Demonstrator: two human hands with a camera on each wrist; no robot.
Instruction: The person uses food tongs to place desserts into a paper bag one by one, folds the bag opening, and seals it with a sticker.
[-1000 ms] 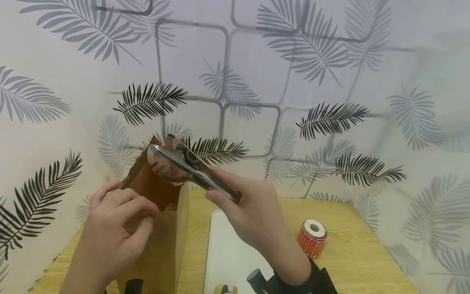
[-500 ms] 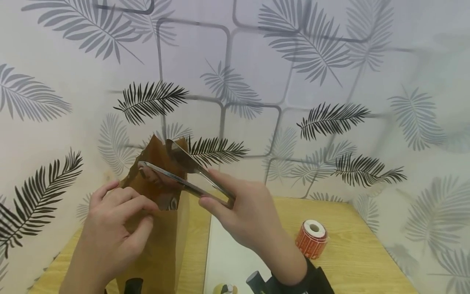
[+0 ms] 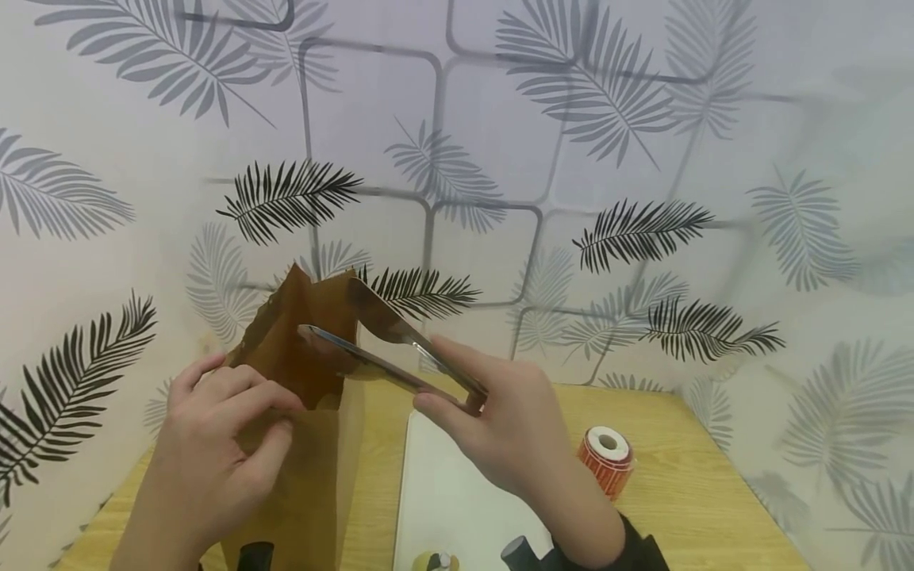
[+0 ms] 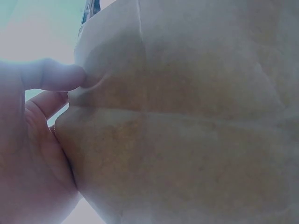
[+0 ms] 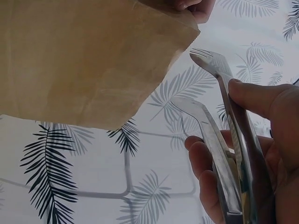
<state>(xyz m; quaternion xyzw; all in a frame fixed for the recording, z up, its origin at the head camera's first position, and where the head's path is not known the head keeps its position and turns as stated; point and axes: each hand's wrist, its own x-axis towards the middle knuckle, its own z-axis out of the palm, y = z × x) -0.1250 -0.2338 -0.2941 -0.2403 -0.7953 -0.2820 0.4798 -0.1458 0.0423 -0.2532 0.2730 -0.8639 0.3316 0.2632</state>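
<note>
Since a second ago the tongs (image 3: 378, 349) have drawn back to the right, their tips now spread apart and empty at the mouth of the bag (image 3: 300, 412). The right hand (image 3: 500, 420) grips the tongs by their arms. The left hand (image 3: 214, 444) pinches the bag's upper edge, holding it upright on the table (image 3: 714, 492). A white tray (image 3: 443, 492) lies just beside the bag; an orange roll (image 3: 605, 460) stands near.
</note>
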